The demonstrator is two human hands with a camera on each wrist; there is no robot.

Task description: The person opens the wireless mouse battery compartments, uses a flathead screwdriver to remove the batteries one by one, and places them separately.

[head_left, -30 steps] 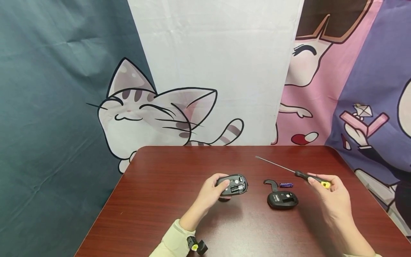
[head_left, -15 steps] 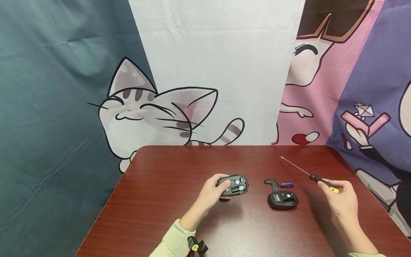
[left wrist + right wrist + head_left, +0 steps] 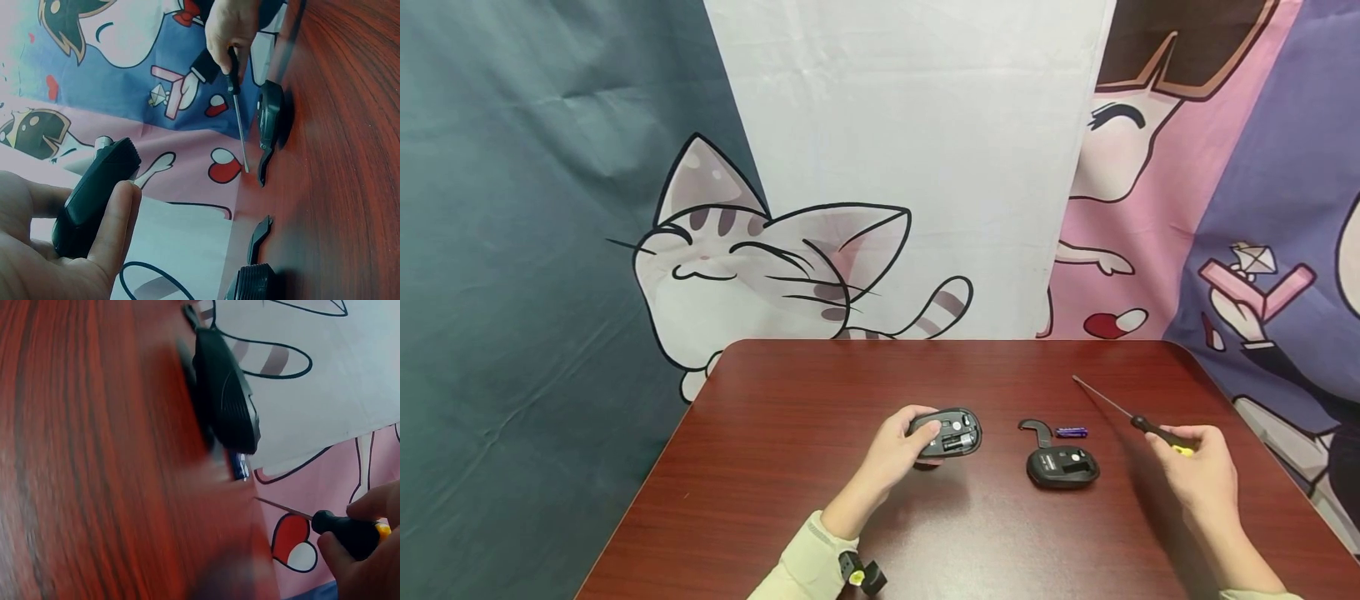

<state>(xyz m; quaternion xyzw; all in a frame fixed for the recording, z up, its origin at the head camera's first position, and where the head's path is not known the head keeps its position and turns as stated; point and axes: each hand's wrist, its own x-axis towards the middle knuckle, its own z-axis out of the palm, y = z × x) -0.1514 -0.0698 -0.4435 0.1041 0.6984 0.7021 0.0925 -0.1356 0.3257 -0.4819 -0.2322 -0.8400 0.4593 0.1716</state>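
Above a red-brown wood-grain table (image 3: pixel 730 475), a black-and-yellow screwdriver (image 3: pixel 1141 423) is gripped by the fingers of the right hand (image 3: pixel 1206 471); an upturned black plastic mouse (image 3: pixel 956 435) is held by the left hand (image 3: pixel 889 452); below, another black mouse (image 3: pixel 1063 468) is laid near a purple cylindrical battery (image 3: pixel 1071 432).

There are three black mice (image 3: pixel 1063 472), two covers (image 3: pixel 1042 434), one screwdriver (image 3: pixel 1138 422), one loose purple battery (image 3: pixel 1071 432) and one table (image 3: pixel 820 379).
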